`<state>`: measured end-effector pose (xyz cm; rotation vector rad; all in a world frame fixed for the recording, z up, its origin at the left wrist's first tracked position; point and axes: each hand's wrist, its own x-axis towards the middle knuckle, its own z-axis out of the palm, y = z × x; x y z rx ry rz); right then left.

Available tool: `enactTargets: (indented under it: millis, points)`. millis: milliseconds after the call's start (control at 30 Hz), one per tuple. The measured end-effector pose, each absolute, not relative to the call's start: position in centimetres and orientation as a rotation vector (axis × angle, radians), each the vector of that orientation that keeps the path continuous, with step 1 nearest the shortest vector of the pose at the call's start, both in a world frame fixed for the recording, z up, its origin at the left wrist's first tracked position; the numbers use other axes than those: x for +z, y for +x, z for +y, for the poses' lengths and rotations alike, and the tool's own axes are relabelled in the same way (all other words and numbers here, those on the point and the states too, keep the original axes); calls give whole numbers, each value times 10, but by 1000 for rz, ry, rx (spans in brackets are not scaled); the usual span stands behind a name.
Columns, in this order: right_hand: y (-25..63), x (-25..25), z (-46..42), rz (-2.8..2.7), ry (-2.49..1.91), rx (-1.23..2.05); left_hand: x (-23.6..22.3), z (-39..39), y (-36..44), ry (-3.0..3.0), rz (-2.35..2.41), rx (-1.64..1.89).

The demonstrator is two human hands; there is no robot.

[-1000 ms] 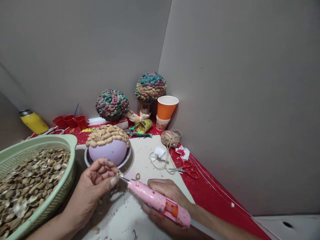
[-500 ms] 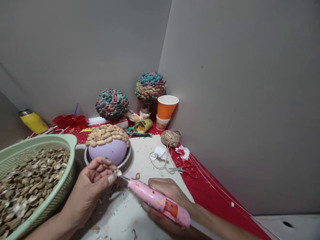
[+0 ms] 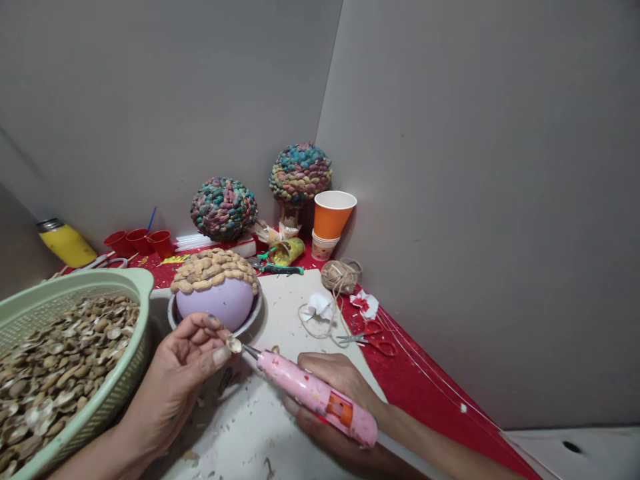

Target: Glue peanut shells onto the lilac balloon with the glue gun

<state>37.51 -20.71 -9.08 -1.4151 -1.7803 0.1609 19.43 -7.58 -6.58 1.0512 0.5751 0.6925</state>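
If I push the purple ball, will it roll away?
Probably not far: the bowl around the bottom of the purple ball should stop it, though something so round may rock. Its bare side looks smooth, so perhaps slippery. The dry-looking shells on top might crack.

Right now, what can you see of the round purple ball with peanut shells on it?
The round, smooth lilac ball, perhaps a balloon, sits in a round grey metal-looking bowl. Rows of tan, bumpy peanut shells cover its top; its visible lower part is bare. The left hand hides a bit near the bottom.
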Motion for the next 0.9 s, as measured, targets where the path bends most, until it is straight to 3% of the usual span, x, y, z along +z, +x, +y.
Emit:
enactTargets:
  millis: [900]
  points:
    - [384, -115, -202, -1900, -1381, 36, -57, -80, 193, 1024, 556, 671]
